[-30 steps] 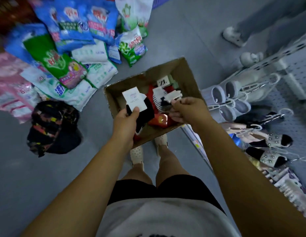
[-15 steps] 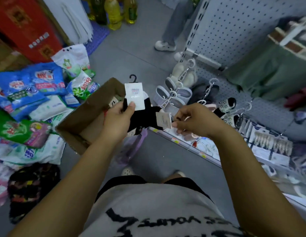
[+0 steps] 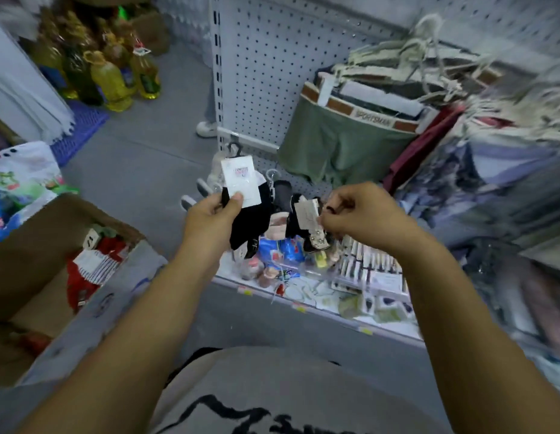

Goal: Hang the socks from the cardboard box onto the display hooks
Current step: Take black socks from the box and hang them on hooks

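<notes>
In front of the perforated pegboard (image 3: 266,57), the left grip (image 3: 209,217) pinches soft black socks (image 3: 250,217) by their flat white card (image 3: 241,180); the right grip (image 3: 363,214) pinches a second black pair (image 3: 291,223) by its bent card (image 3: 307,214).

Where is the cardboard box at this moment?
Head view, lower left: the cardboard box sits open, left of the left hand that holds black socks, with red socks inside.

Cut off by left edge: cardboard box (image 3: 34,245).
Print too small to read: card label (image 3: 241,180) on black socks (image 3: 250,223).
Partly hidden behind its own card and the right hand (image 3: 363,214): second sock pair (image 3: 292,222).
Blurred: hanging garments (image 3: 507,170) at right.
Too small to identify: shelf packets (image 3: 366,270).
</notes>
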